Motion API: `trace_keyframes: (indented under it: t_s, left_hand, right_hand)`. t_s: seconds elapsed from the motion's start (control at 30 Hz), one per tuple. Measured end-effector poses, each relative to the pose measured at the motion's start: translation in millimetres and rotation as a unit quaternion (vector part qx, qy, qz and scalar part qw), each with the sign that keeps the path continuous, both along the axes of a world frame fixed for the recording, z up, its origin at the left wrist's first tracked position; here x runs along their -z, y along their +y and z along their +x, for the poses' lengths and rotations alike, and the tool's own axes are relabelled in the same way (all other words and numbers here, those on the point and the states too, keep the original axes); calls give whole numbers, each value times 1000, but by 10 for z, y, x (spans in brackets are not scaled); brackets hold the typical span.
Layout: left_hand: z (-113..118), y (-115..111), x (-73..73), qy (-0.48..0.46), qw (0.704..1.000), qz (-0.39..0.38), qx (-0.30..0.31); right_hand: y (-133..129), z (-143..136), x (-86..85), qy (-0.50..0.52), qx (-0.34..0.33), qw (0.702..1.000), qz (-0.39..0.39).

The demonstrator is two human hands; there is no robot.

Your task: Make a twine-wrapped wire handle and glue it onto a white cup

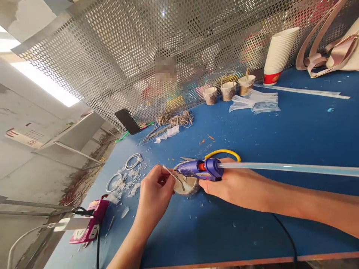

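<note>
My right hand [224, 185] grips a blue hot glue gun [193, 169], with a long clear glue stick [280, 168] running out of its back to the right. The gun's nozzle points left, over a small pale cup [189, 189] on the table. Pinched in my left hand [157, 185] is a thin twisted cord [169, 172], whose lower end reaches into the cup. Just behind the gun lie scissors with a yellow handle [224, 151], partly hidden by it.
Three small cups with handles [228, 91], white strips [256, 101] and stacked paper cups [280, 56] stand along the perforated metal screen [126, 56]. Cord bundles [179, 118] and a phone [127, 121] are at back left. White rings [133, 161], scraps and a pink power strip [91, 220] lie left.
</note>
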State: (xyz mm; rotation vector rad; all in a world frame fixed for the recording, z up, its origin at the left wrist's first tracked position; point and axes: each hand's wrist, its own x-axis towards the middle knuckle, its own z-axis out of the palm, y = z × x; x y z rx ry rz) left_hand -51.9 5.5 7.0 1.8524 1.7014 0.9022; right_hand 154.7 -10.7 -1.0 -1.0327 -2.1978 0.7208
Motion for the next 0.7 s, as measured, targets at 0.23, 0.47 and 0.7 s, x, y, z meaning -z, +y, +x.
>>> trace_keyframes:
  t_s: [0.23, 0.47, 0.7]
  left_hand:
    - [-20, 2, 25, -17, 1000, -3, -2]
    - [-30, 12, 38, -7, 1000, 13, 4]
    - [-47, 23, 78, -27, 999, 22, 0]
  right_hand:
    - [-7, -63, 56, -27, 35, 999, -31]
    - [26, -71, 68, -43, -4, 999, 14]
    - [53, -92, 146, -155, -39, 976, 149]
